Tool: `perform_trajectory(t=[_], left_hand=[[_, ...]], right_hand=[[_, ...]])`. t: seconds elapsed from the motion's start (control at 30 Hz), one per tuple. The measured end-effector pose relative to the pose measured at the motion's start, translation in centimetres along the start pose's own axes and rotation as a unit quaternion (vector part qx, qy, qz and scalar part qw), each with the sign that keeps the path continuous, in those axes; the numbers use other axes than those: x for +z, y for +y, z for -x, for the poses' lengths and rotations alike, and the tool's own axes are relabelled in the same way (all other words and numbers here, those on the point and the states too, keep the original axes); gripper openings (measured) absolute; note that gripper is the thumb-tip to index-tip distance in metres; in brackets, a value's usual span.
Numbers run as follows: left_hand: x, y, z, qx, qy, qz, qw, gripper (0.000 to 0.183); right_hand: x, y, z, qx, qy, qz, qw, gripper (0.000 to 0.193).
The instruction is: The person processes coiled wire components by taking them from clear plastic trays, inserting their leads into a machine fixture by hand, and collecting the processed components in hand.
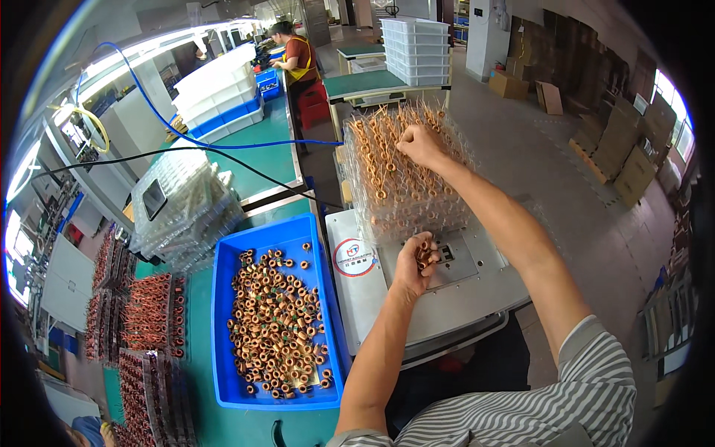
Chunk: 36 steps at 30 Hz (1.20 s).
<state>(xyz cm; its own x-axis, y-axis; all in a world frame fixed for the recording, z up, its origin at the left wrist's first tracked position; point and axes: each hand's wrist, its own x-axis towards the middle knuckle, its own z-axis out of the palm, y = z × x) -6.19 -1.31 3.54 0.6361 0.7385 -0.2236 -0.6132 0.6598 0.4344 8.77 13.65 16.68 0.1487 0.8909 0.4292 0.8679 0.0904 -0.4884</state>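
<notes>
My left hand (410,270) is curled around several small copper-wound ring coils (424,255), held low above a grey metal plate. At the top of a tall stack of clear plastic trays, my right hand (423,146) is closed in a pinch. Whatever is between its fingertips is hidden. Rows of copper ring coils with long wire leads (383,153) fill the top tray around it. To the left of my left hand stands a blue bin (220,335) with many loose copper ring coils (275,320) in it.
The metal machine top (356,305) carries the tray stack (406,216). Farther left are empty-looking clear trays (186,201) with a phone (154,198) on them, and racks of reddish coils (153,316). Blue and black hoses cross the bench. A co-worker (298,56) sits beyond.
</notes>
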Motion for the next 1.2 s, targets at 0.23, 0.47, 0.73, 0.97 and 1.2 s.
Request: perform_trajectory(t=[0.23,0.47,0.73,0.97,1.2], left_hand=[[-1.6,-0.2,-0.5,0.039,0.017,-0.039,0.998,0.014],[-1.9,-0.6,-1.8,0.052,0.009,-0.014,0.998,0.015],[-2.1,-1.1,-2.0,0.052,0.03,-0.017,0.998,0.016],[-1.9,-1.2,-1.9,0.049,0.033,-0.013,0.998,0.017],[-2.4,-1.0,-2.0,0.054,0.029,-0.007,0.998,0.017]], right_hand=[[-3.8,-1.7,9.0,-0.057,-0.091,-0.312,0.944,0.011],[-4.0,5.5,18.9,0.046,-0.207,-0.331,0.92,0.012],[-3.5,8.5,20.5,-0.065,-0.179,-0.121,0.974,0.016],[-3.0,8.8,19.1,-0.157,-0.227,-0.047,0.96,0.014],[-2.2,9.0,18.1,-0.242,-0.246,0.006,0.939,0.016]])
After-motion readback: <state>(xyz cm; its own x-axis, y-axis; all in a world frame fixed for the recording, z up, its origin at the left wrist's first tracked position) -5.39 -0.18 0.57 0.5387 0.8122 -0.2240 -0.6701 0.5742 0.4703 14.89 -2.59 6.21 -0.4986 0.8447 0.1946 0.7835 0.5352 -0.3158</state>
